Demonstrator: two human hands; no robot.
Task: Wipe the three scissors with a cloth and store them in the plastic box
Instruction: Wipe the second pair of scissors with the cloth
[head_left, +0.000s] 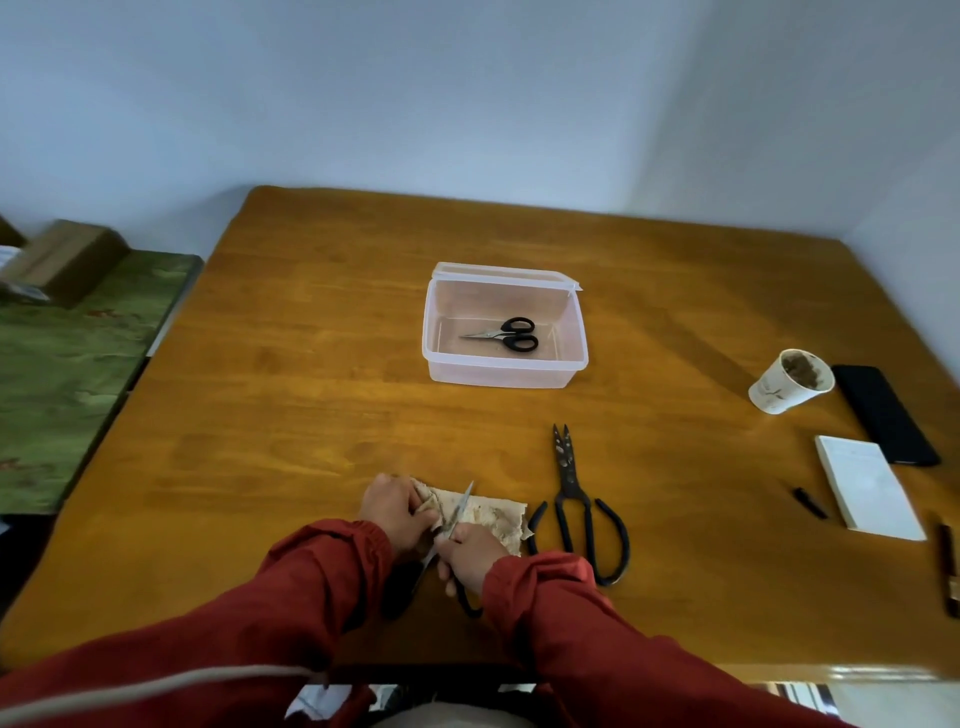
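Bench (311, 364): a wide wooden top that carries everything. The box stands toward its far middle, within reach of the person.

Box (498, 375): clear plastic and open on top, with what looks like its lid at the far edge. It is ready to take scissors dropped straight in.

Shears (574, 499): big, black and spotted on the blades. They lie flat on the near side of the box and slightly to its right, tips pointing toward it. They are probably parked there as the last pair to clean.

Cloth (496, 514): pale and stained, on the near side of the box and just left of the shears. Part is spread on the bench and part is bunched up round a blade.

Left hand (397, 512): fingers curled, pinching the bunched cloth against the blade to rub it.

Right hand (470, 558): closed round the black handles, steadying the pair so that the cloth can work on it.

Held scissors (462, 504): over the cloth on the near side of the box, with the bright blade tip aimed toward the box. This pair is being wiped now.

Small scissors (506, 333): black handles, lying flat inside the box. One of the three pairs is stored.

Cup (789, 382): a paper cup tipped on its side, well to the right of the box and away from the work.
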